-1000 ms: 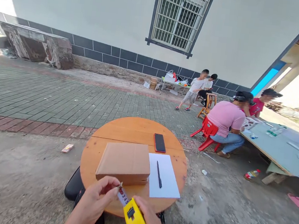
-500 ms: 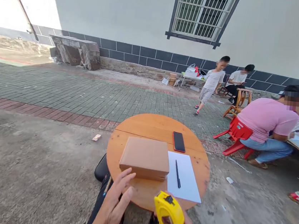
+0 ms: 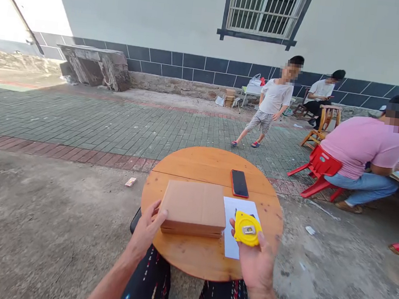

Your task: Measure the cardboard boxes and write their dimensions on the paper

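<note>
A brown cardboard box [image 3: 195, 204] lies flat on the round wooden table [image 3: 194, 259]. My left hand [image 3: 145, 232] grips its near left corner, thumb at the front edge and fingers along the left side. In my right hand [image 3: 255, 259] is a yellow tape measure [image 3: 248, 229], with fingers and thumb around its case. No tape is visibly pulled out. The tape measure is above a white sheet of paper [image 3: 228, 246] to the right of the box, hiding most of a black pen [image 3: 236, 211] there. A red-edged phone [image 3: 240, 183] rests behind the paper.
My knees are under the table's near edge. To the right, a person in a pink shirt [image 3: 366, 139] sits on a red plastic chair [image 3: 321, 170] at another table. Farther back, a person in white [image 3: 275, 98] is on foot and another [image 3: 320, 96] sits by the wall.
My left hand has moved forward onto the box's corner. My right hand has carried the tape measure forward over the paper and turned it. The walking person has stepped left.
</note>
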Tool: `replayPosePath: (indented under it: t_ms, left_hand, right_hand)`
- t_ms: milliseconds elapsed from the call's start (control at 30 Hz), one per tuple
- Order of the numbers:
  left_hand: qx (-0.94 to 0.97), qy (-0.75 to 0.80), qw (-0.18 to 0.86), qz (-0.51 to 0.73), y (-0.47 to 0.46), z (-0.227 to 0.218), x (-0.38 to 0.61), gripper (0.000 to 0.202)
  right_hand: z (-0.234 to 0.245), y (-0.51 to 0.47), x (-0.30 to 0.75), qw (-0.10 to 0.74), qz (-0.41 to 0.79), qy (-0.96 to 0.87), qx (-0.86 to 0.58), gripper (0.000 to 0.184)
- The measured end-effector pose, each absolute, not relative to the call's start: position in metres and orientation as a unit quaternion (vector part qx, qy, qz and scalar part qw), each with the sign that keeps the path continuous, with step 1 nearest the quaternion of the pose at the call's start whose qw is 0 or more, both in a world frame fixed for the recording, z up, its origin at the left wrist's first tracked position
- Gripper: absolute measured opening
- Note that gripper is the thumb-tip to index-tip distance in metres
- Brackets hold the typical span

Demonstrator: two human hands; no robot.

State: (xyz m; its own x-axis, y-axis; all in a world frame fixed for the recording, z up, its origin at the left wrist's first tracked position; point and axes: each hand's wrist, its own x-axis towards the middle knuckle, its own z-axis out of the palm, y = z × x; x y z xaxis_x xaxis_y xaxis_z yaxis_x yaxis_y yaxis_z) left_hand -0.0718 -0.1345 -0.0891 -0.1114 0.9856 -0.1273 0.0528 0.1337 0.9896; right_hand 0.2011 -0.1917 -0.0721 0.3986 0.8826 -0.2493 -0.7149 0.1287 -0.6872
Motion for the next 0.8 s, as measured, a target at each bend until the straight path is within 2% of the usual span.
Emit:
replayPosePath:
  t_ms: [133, 467, 533, 667, 800]
  left_hand:
    - [0.445, 0.535, 0.551, 0.461, -0.135, -0.096, -0.065, 0.067]
    - [0.475, 0.492, 0.533, 0.498, -0.11, -0.09, -0.063, 0.063]
    - [0.503, 0.474, 0.514, 0.508, -0.096, -0.093, -0.065, 0.066]
    - [0.554, 0.524, 0.402, 0.507, -0.073, -0.119, -0.069, 0.062]
    - [0.546, 0.544, 0.392, 0.502, -0.07, -0.151, -0.072, 0.06]
  right_hand:
    - [-0.08, -0.172, 0.191, 0.748, 0.53, -0.1, -0.387, 0.035]
    - [-0.082, -0.13, 0.189, 0.759, 0.519, -0.126, -0.373, 0.026]
    - [-0.082, -0.114, 0.19, 0.76, 0.525, -0.131, -0.361, 0.025]
    - [-0.094, -0.092, 0.19, 0.744, 0.55, -0.141, -0.354, 0.028]
    - [-0.116, -0.093, 0.192, 0.736, 0.563, -0.137, -0.35, 0.028]
